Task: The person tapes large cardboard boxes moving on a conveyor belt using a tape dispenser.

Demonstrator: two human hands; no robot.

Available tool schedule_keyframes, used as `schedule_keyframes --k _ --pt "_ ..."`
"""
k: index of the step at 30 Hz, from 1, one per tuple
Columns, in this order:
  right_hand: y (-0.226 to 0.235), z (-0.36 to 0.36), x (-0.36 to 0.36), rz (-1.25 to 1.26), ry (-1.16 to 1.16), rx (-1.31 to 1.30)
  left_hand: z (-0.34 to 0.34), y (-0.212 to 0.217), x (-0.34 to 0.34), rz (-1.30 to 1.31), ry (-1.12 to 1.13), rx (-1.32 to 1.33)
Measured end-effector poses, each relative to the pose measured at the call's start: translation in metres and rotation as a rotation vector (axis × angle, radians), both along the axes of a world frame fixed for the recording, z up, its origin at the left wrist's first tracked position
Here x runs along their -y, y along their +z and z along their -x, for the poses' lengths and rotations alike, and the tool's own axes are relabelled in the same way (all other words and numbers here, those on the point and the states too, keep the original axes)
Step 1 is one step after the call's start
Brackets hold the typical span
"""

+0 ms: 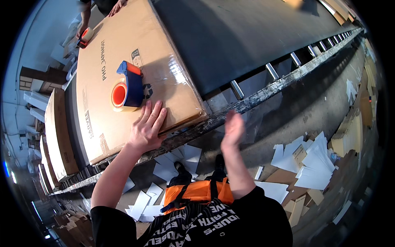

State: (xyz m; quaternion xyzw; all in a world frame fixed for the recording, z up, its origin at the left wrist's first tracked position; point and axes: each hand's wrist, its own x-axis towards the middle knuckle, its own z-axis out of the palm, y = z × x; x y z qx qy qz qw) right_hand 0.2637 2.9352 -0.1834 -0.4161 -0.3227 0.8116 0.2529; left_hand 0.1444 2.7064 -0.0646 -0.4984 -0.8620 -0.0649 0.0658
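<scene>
A large flat cardboard box (98,74) lies on the conveyor, with shiny clear tape along its right end. My left hand (149,123) is laid flat on the box's near corner, fingers stretched out. Just beyond its fingertips a blue and orange tape dispenser (133,88) with a roll of clear tape rests on the box top. My right hand (233,128) hangs in the air to the right of the box, past the conveyor's near edge. It touches nothing I can see, and motion blurs its fingers.
Across the box, another person's hand (117,7) rests on it; a second tape dispenser (85,38) is by their other hand. Dark belt (247,37) and metal rollers (272,71) extend right. More boxes (59,136) stand left. White sheets (314,164) and cardboard scraps litter the floor.
</scene>
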Motion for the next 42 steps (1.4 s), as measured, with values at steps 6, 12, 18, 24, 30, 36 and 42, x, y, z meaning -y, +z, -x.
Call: schedule_keyframes --k 6,12,18,24,30,36,42 --pt "0.032 0.073 0.004 -0.355 0.665 -0.298 0.0 0.004 -0.004 0.014 -0.006 0.007" --pt "0.107 0.144 -0.014 -1.155 0.577 -0.228 0.0 0.0 0.007 0.021 0.002 -0.018" --pt "0.218 0.213 0.087 -1.468 1.131 0.188 0.003 -0.005 0.008 -0.022 -0.029 -0.027" --pt "0.121 0.216 0.122 -1.312 0.748 0.215 0.003 -0.019 0.002 -0.134 -0.073 0.001" --pt "0.152 0.178 0.099 -0.525 0.576 -0.025 0.003 -0.014 -0.001 0.002 -0.086 0.058" --pt "0.233 0.138 0.055 -0.828 0.739 -0.067 0.007 -0.023 -0.001 -0.059 -0.038 0.088" --pt "0.245 0.149 0.082 -1.786 1.162 1.112 0.002 -0.01 -0.004 0.039 0.084 0.181"
